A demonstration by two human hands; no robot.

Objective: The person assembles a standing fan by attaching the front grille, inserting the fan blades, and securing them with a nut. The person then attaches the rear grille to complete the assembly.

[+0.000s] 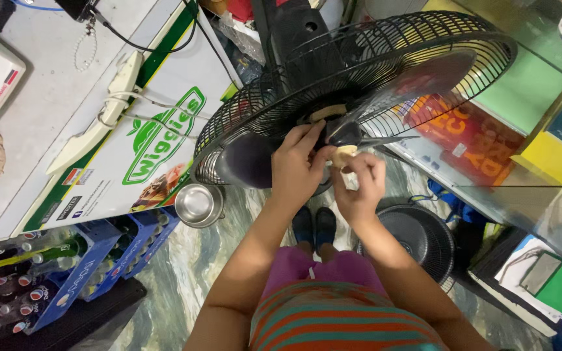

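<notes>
Head view looks straight down on a black fan (359, 84) whose rear cage is exposed, its dark translucent blades (424, 78) spreading out from the hub (341, 132) near the middle of the picture. Both hands meet at that hub. Left hand (296, 164) comes in from about seven o'clock of the hub and curls its fingers (307, 134) over the hub's near side, clenched against it so that it seems to steady the blade assembly. Right hand (361, 181) sits at about five o'clock of the hub, just below it, its fingertips pinched on a small pale cap (344, 155) that lies right at the hub's front end; whether the cap is threaded on or already loose cannot be told. The cap lies between the two hands, touching the right one and just beside the left thumb, so the right hand is the nearer. The fan's axis points roughly toward the person, along the six o'clock line. At nine o'clock of the hands a small steel bowl (196, 203) rests by the edge of a white chest surface (53, 97). A separate round grille (417, 237) lies on the marbled floor (190, 273) at four o'clock.
</notes>
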